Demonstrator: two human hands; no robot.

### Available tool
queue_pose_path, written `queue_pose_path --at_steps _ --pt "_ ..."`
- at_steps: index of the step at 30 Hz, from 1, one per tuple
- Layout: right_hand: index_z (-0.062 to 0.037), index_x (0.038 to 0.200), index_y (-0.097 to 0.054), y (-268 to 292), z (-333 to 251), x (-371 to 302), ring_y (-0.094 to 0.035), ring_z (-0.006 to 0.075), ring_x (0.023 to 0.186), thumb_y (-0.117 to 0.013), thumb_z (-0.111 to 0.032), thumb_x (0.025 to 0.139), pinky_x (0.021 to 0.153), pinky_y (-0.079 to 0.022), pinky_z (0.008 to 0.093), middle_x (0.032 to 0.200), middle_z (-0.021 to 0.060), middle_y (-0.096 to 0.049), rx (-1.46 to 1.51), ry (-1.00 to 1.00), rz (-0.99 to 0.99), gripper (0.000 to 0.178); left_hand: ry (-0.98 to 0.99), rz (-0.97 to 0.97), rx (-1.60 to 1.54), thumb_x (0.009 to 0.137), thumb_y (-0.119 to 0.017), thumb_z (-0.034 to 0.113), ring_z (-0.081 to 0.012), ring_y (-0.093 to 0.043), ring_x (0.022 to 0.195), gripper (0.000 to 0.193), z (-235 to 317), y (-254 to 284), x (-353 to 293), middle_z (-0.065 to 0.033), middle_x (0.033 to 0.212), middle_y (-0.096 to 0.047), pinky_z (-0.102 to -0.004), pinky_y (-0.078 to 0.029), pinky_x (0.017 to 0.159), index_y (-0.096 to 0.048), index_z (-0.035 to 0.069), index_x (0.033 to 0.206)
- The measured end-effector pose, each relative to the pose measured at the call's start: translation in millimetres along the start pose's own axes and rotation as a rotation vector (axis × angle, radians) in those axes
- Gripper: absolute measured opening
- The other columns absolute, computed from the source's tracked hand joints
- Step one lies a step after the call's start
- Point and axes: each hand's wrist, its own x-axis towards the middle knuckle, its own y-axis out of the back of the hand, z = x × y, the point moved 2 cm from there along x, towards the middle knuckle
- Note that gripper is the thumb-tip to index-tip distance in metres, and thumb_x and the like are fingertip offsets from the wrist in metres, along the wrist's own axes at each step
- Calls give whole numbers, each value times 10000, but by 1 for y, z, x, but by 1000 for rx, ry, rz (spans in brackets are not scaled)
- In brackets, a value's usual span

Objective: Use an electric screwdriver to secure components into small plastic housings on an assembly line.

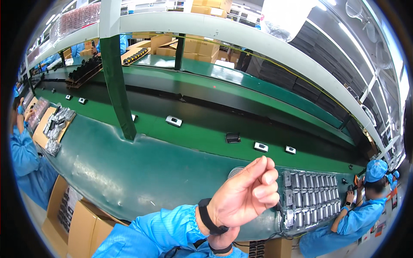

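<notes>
My left hand [246, 194] is raised over the near table's right part, palm showing and fingers curled in. Its thumb and fingertips are pressed together, and nothing shows between them. A black wrist strap [207, 217] circles that wrist, just above the blue sleeve. Below and partly behind it is my right hand [226, 237], which also wears a black band [221, 249]. It is close against the left wrist strap; its fingers are hidden, so I cannot tell whether it grips the strap. A round, perforated grey object [235, 172] lies partly covered behind my left hand.
A clear tray of dark parts [312, 198] lies right of my hands. White-and-black devices [260, 147] sit spaced along the green belt [198, 137]. A green post [118, 86] stands at the table's far edge. Co-workers in blue [365, 210] flank the table; cartons [86, 228] stand lower left.
</notes>
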Motion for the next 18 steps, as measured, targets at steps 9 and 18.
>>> queue_pose_path --at_steps 9,18 --pt "-204 1403 -581 -9 32 48 -544 368 1286 -543 -376 1051 1069 -461 599 1367 151 -614 396 -303 -452 394 266 90 483 1106 -500 210 -100 -547 722 187 -42 8 -8 -41 952 -627 -264 -462 684 -585 44 1104" --pt "-13 1493 -460 -11 10 56 -620 301 1217 -520 -255 1069 1050 -528 450 1343 208 -622 124 -511 -59 492 -596 -931 2461 693 -671 183 -231 -614 745 163 10 40 -10 -24 765 -550 -381 -495 661 -523 122 722"
